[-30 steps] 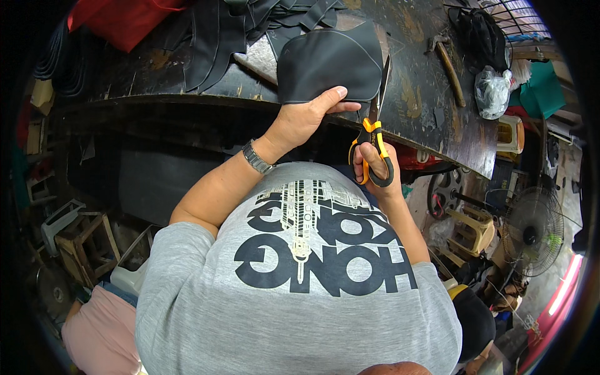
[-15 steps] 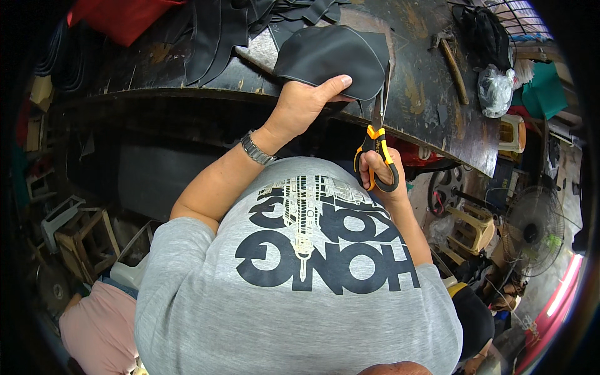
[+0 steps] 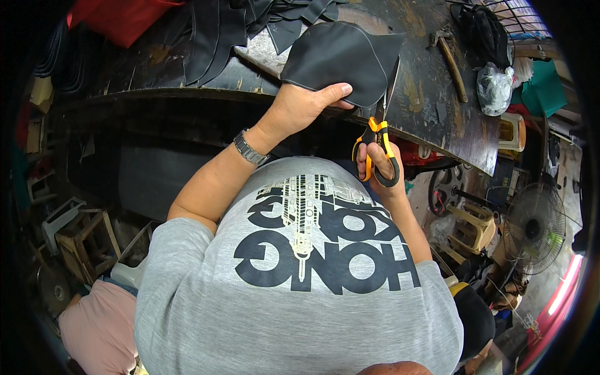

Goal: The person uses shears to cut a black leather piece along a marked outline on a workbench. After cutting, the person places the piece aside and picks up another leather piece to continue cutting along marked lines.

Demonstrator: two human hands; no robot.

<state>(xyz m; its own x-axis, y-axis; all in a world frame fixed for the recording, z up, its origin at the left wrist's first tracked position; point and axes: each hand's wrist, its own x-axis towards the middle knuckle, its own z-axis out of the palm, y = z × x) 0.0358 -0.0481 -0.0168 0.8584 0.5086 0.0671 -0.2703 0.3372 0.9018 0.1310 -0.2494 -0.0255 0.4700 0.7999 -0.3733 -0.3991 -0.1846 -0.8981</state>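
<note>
A black leather-like sheet (image 3: 334,59) with a pale curved line near its edge is pinched in my left hand (image 3: 306,103), thumb on top and the other fingers mostly hidden beneath. It is held at the near edge of the dark worktable (image 3: 431,134). My right hand (image 3: 382,165) grips scissors (image 3: 380,131) with yellow-orange and black handles, fingers through the loops. Their blades point away from me and lie at the sheet's right edge; the blades look slightly parted.
Several black cut pieces (image 3: 215,44) lie at the table's far side, beside a red item (image 3: 128,19). A hammer (image 3: 451,65) and a clear plastic bag (image 3: 495,90) are to the right. A standing fan (image 3: 533,228) is at far right; a wooden stool (image 3: 87,244) is at left.
The sheet has shifted a little to the right and tilted in my left hand. The scissors have turned slightly, with their blades farther apart and their handles closer together or rotated.
</note>
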